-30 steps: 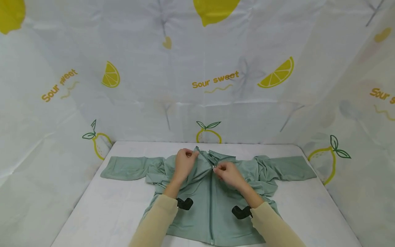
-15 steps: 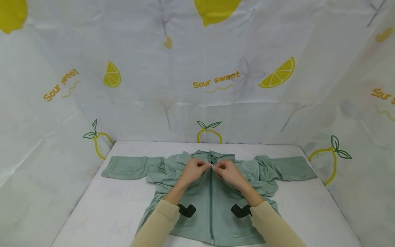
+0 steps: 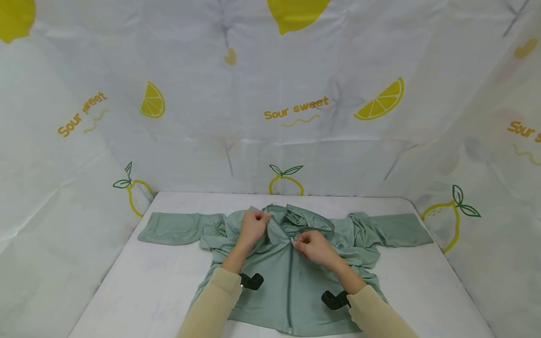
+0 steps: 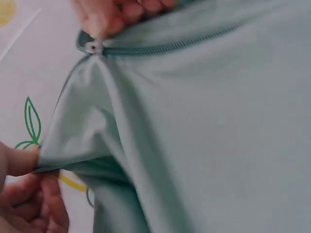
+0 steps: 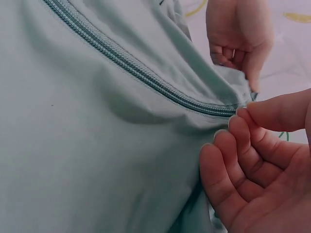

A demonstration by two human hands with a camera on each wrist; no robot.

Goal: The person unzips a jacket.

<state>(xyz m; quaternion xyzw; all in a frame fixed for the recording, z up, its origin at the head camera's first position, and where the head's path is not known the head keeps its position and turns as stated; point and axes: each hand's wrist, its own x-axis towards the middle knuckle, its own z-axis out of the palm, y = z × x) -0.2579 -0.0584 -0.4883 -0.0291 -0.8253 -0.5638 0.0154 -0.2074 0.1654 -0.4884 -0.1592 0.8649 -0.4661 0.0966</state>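
Head view: a pale green jacket [image 3: 270, 281] is lying front up on a white table [image 3: 127, 286], at six o'clock in the scene, its hem nearest the person. Its two sleeves are stretching outward, the left sleeve [image 3: 181, 230] towards ten o'clock and the right sleeve [image 3: 403, 230] towards two. From the zip pull [image 3: 292, 241], the closed zip [image 3: 289, 286] is running down to six o'clock; towards twelve, the collar [image 3: 310, 218] is standing apart and rumpled.

The left hand [image 3: 252, 227] is sitting at ten o'clock from the pull, thumb and fingers clamped together on the edge of the front flap. The left wrist view is confirming this pinch; the cloth is forming a raised fold between the two hands.

The right hand [image 3: 314, 248] is sitting at about four o'clock from the pull, thumb and forefinger closed on it (the right wrist view is showing the tips meeting at the zip's end, mostly hiding the pull). Its other fingers are curling beside the cloth.

Both forearms are wearing beige cuffs [image 3: 228, 277], with a black fitting [image 3: 252, 281] at each wrist. At twelve o'clock, a white backdrop [image 3: 203, 112] is hanging behind the table, bearing lemon prints and "Sour sweet" lettering.
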